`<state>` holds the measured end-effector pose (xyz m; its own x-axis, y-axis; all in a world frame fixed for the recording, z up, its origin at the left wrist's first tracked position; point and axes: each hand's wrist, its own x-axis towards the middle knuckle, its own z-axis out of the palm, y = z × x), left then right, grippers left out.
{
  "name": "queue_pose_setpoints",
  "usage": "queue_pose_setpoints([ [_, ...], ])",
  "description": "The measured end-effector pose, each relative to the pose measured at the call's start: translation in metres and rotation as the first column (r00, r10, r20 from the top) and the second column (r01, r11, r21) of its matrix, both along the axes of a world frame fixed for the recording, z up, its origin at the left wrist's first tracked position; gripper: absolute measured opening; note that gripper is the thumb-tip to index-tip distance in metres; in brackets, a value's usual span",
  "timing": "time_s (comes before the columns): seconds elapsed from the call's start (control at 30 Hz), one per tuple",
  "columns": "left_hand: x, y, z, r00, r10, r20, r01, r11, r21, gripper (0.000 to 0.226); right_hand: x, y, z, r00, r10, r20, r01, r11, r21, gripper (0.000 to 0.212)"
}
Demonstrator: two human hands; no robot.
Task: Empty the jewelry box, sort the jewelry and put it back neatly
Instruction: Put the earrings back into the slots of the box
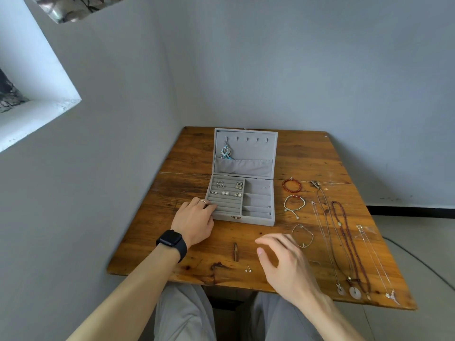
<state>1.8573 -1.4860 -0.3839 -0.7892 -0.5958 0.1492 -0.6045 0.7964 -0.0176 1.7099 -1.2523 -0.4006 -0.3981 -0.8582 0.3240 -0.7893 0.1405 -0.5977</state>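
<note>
A grey velvet jewelry box [258,219] stands open on the wooden table [187,153]. Several earrings [227,189] sit in its ring rolls, and a blue dangling earring [225,152] hangs inside the lid. My left hand [195,220] rests against the box's front left corner, fingers touching its wall. My right hand [283,262] hovers over the table's front with relaxed, spread fingers and holds nothing. A small pair of stud earrings [248,269] lies just left of it. A red bead bracelet [291,185], a cord bracelet [294,204] and a thin chain bracelet [302,236] lie right of the box.
Several necklaces [344,242] lie stretched out along the table's right side, pendants [354,292] near the front edge. Grey walls meet behind the table. A window recess [37,102] is at the left. My knees show below the front edge.
</note>
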Motion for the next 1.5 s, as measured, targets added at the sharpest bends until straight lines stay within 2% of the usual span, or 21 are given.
queue_pose_setpoints([
  [0.1, 0.003, 0.005, 0.004, 1.000, -0.010, -0.029, 0.010, 1.000, 0.005, 0.043, 0.010, 0.010, -0.008, 1.000, 0.005, -0.028, -0.004, 0.999, 0.033, 0.020],
  [0.23, 0.013, 0.032, 0.008, 0.978, -0.013, -0.210, 0.023, 0.999, 0.047, 0.033, 0.019, 0.016, -0.018, 0.993, -0.013, -0.117, 0.027, 0.993, 0.113, 0.024],
  [0.33, 0.025, 0.066, -0.002, 0.946, 0.025, -0.323, 0.031, 0.985, 0.168, 0.031, 0.024, 0.015, -0.022, 0.981, -0.043, -0.189, 0.066, 0.991, 0.114, 0.024],
  [0.47, 0.034, 0.110, -0.022, 0.918, 0.049, -0.394, 0.088, 0.943, 0.321, 0.030, 0.029, 0.012, -0.027, 0.970, -0.075, -0.233, 0.100, 0.990, 0.095, 0.017],
  [0.73, 0.021, 0.138, -0.038, 0.919, 0.075, -0.387, 0.059, 0.945, 0.322, 0.022, 0.034, 0.014, -0.027, 0.964, -0.073, -0.257, 0.098, 0.992, 0.084, 0.011],
  [0.9, 0.021, 0.133, -0.040, 0.926, 0.042, -0.375, 0.075, 0.954, 0.292, 0.018, 0.028, 0.015, -0.018, 0.977, -0.089, -0.196, 0.100, 0.994, 0.049, 0.008],
  [1.17, 0.051, 0.068, -0.034, 0.854, 0.309, -0.419, -0.155, 0.919, 0.363, 0.009, 0.004, -0.038, 0.011, 0.993, -0.063, -0.103, 0.063, 0.998, -0.003, 0.009],
  [1.27, 0.060, 0.049, -0.037, 0.821, 0.402, -0.405, -0.252, 0.892, 0.374, 0.006, -0.004, -0.076, 0.021, 0.991, -0.042, -0.126, 0.045, 0.999, 0.026, 0.012],
  [1.5, 0.062, 0.049, -0.052, 0.779, 0.405, -0.479, -0.294, 0.910, 0.292, 0.003, -0.010, -0.142, 0.028, 0.978, 0.035, -0.204, 0.009, 0.977, 0.214, 0.018],
])
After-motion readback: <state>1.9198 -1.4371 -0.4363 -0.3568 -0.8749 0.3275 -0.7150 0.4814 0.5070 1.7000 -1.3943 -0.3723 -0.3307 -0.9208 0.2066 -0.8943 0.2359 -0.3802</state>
